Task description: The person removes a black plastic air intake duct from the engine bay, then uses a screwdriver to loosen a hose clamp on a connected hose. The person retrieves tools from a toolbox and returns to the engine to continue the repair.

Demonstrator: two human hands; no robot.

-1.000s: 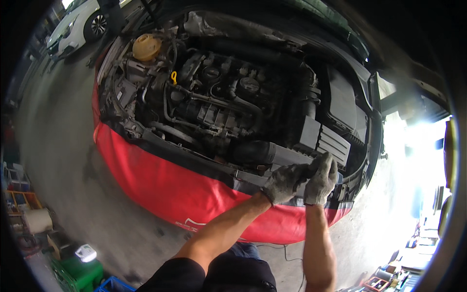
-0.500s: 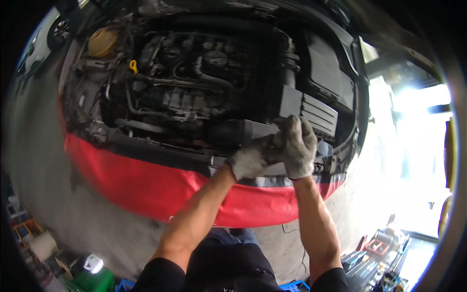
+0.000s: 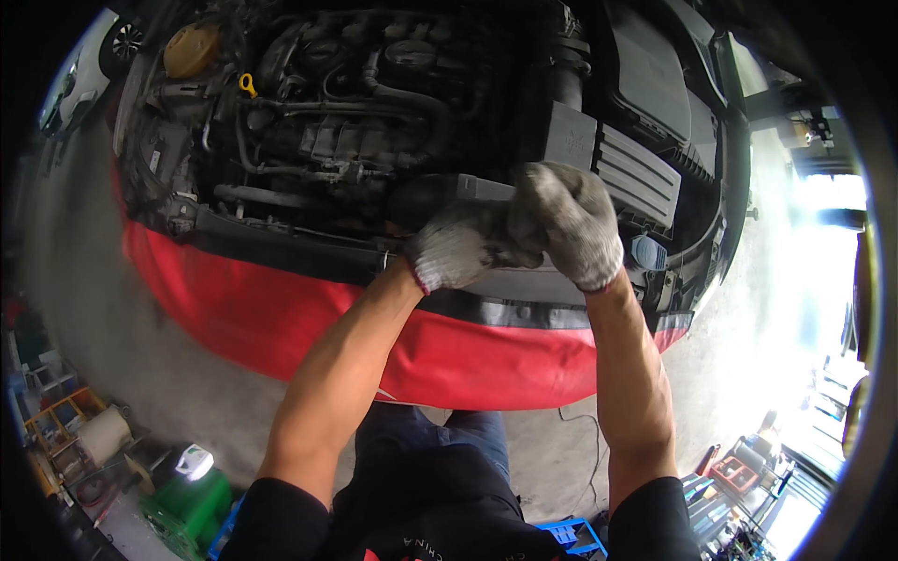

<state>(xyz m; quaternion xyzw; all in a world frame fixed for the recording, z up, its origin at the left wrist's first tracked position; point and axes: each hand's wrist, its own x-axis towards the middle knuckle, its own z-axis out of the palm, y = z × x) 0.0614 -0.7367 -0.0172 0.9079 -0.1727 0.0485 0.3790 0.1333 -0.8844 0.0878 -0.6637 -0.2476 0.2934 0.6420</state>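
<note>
Both my hands wear soiled white knit gloves and meet over the front edge of an open engine bay. My left hand (image 3: 460,245) is closed, its darkened fingers pointing right against the other glove. My right hand (image 3: 572,222) is curled shut beside it, knuckles up. Whatever lies between them is hidden by the gloves. Just beyond them is a ribbed grey plastic cover (image 3: 636,178), with a black intake duct (image 3: 421,201) to the left. A blue-grey reservoir cap (image 3: 648,252) sits right of my right hand. The engine (image 3: 346,140) lies farther left.
A red fender cover (image 3: 281,318) drapes over the car's front between me and the bay. A yellow dipstick handle (image 3: 248,85) and a brownish coolant tank (image 3: 191,50) stand at left. A green container (image 3: 192,505) and a tool cart (image 3: 734,477) flank me. A cable (image 3: 596,458) lies on the floor.
The view has shifted, so the bay sits higher and the hands look larger. My hands stay together over the front edge, both still closed.
</note>
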